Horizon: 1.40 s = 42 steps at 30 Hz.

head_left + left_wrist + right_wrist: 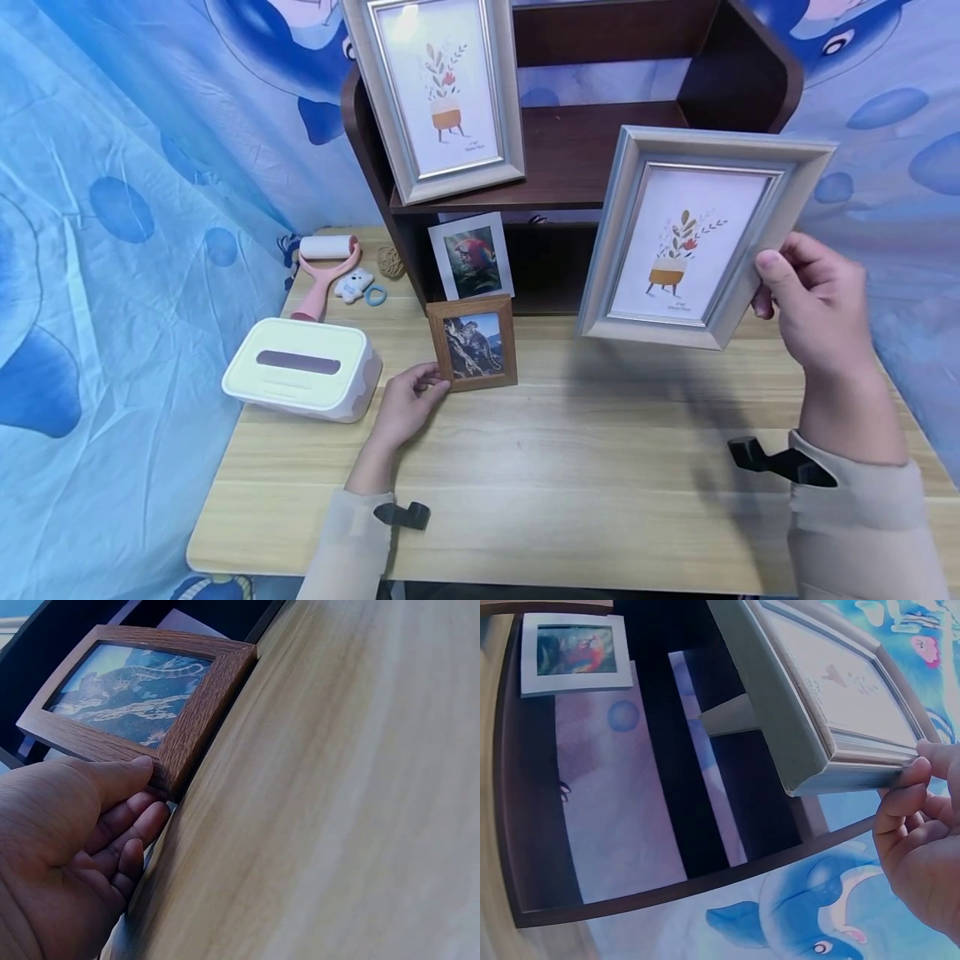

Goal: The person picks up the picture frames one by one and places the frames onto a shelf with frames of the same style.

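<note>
My right hand (825, 308) grips the right edge of a large silver-beige picture frame (686, 242), thumb on the front. This frame hangs tilted above the table, before the shelf, and shows a potted plant print. In the right wrist view its support leg (733, 718) sticks out behind. With the left hand (405, 408), I pinch the lower left corner of a small brown wooden picture frame (474, 344) holding a leopard picture. The wooden frame stands at the shelf's foot, its lower edge at the tabletop. Behind it, a white picture frame (471, 255) with a parrot picture leans in the lower compartment.
A dark brown shelf (570, 154) stands at the table's back, a second large frame (450, 92) on its left. Left on the table (562, 500) are a tissue box (300, 354), a pink-handled lint roller (326, 267), a bear figure (352, 285), a blue ring (376, 295) and a woven ball (390, 262).
</note>
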{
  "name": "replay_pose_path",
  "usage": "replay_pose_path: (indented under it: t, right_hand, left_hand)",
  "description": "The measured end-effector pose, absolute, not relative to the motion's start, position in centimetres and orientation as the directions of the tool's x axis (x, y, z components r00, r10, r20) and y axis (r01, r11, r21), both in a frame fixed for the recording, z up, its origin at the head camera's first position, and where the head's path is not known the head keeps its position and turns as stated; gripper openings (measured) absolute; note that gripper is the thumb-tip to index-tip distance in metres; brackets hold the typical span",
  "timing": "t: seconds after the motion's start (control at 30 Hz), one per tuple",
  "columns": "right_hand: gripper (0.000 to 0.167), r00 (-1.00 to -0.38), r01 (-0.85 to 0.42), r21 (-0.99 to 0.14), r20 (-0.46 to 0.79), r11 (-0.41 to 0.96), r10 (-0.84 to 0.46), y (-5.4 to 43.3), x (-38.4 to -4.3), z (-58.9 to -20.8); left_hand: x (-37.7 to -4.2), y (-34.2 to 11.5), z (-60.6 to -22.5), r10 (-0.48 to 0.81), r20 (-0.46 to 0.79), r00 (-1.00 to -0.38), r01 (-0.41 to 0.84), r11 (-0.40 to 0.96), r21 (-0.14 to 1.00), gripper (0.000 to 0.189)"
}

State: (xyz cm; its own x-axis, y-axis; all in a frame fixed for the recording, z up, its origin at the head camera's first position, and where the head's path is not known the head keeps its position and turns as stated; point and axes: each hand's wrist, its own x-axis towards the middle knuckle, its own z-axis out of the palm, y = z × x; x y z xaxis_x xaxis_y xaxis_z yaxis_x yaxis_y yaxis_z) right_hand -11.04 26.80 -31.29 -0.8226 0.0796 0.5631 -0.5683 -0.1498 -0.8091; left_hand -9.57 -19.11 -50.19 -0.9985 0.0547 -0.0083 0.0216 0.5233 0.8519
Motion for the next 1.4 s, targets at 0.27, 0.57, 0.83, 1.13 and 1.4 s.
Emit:
replay_pose_path:
  t: [0.27,0.57,0.83,1.13,1.4]
  right_hand:
    - [0.011,-0.811,-0.584,-0.798,0.576,-0.145,0.098,26.6,-11.4,-29.4]
    - [0.013,-0.807,-0.591,-0.792,0.581,-0.154,0.11,26.6,-12.3,-27.1]
    - [0.013,-0.819,-0.573,-0.792,0.561,-0.213,0.116,26.6,-13.1,-25.0]
    - [0.018,-0.808,-0.589,-0.794,0.574,-0.151,0.132,26.5,-14.2,-23.1]
    - [0.024,-0.835,-0.548,-0.824,0.53,-0.143,0.148,26.0,-15.5,-21.8]
  left_hand:
    - [-9.7,-19.0,-49.8,0.063,-0.011,-0.998,0.024,0.52,0.854,0.03]
    - [-9.6,-19.1,-49.5,0.062,-0.026,-0.998,0.011,0.535,0.845,0.032]
    - [-9.1,-19.2,-49.6,0.062,-0.041,-0.997,-0.002,0.535,0.845,0.032]
    - [-9.2,-19.1,-49.6,0.056,-0.04,-0.998,-0.005,0.532,0.846,0.033]
    - [-9.2,-19.1,-49.8,0.061,-0.023,-0.998,0.014,0.537,0.844,0.034]
